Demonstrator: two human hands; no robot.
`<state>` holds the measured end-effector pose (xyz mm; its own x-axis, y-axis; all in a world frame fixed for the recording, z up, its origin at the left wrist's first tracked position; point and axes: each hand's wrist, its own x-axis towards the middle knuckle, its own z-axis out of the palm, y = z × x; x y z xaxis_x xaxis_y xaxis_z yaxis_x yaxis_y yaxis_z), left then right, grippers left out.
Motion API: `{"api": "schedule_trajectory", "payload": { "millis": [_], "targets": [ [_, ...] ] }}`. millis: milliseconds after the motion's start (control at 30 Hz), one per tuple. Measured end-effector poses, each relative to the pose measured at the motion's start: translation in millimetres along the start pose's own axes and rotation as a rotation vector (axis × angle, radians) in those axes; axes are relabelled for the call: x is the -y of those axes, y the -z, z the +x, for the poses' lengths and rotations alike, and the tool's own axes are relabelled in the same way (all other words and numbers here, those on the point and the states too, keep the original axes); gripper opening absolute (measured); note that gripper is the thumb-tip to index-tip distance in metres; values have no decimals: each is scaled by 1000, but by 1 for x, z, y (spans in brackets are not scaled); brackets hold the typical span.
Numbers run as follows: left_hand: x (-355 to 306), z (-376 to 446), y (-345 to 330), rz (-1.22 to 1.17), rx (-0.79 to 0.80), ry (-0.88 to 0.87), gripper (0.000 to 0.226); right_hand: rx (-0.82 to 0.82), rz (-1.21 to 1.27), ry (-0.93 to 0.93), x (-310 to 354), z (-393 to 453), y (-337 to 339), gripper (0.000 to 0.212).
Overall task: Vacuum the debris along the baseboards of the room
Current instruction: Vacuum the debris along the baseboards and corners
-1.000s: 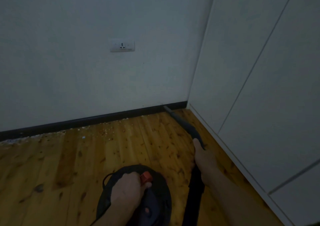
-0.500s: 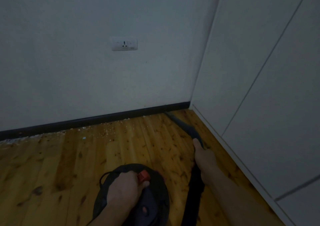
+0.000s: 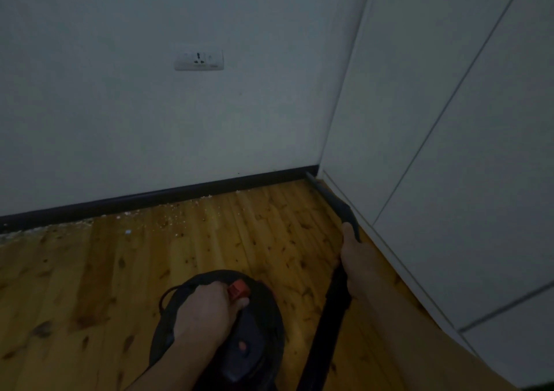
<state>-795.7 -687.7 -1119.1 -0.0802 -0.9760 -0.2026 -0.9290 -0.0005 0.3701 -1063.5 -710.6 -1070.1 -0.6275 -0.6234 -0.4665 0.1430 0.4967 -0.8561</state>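
Both hands are at work in dim light. Reaching forward from the lower right, the right hand (image 3: 355,258) is wrapped around the slim black crevice nozzle (image 3: 335,203) of the vacuum, thumb laid along the top of the tube and fingers curled underneath. Behind the hand, the thick black hose (image 3: 329,324) runs down and back toward the bottom edge of view. The nozzle tapers to a narrow, flat tip that lies low over the floor and points into the corner, where the glossy black baseboard (image 3: 180,193) meets the smooth white cabinet panels (image 3: 449,151) on the right; the tip sits right at the end of the baseboard.

Lower in view, the left hand (image 3: 207,312) grips the top of the round black canister vacuum (image 3: 263,315), fingers curled over its handle just beside a red switch (image 3: 239,290). A thin black cable loops along the canister's left rim.

Pale crumb-like debris (image 3: 168,221) is scattered in a loose band along the foot of the baseboard, thickest toward the left and thinning toward the corner, well apart from the nozzle tip. It lies on a varnished wooden plank floor (image 3: 90,285), warm orange-brown with dark knots. Above the baseboard rises a matte white plaster wall (image 3: 120,106) carrying a white rectangular wall socket (image 3: 199,60).
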Motion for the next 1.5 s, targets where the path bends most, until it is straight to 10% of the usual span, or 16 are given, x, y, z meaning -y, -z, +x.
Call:
{"api": "schedule_trajectory", "payload": {
  "millis": [1500],
  "targets": [
    [50, -75, 20, 8, 104, 167, 47, 244, -247, 44, -45, -104, -81, 66]
  ]
}}
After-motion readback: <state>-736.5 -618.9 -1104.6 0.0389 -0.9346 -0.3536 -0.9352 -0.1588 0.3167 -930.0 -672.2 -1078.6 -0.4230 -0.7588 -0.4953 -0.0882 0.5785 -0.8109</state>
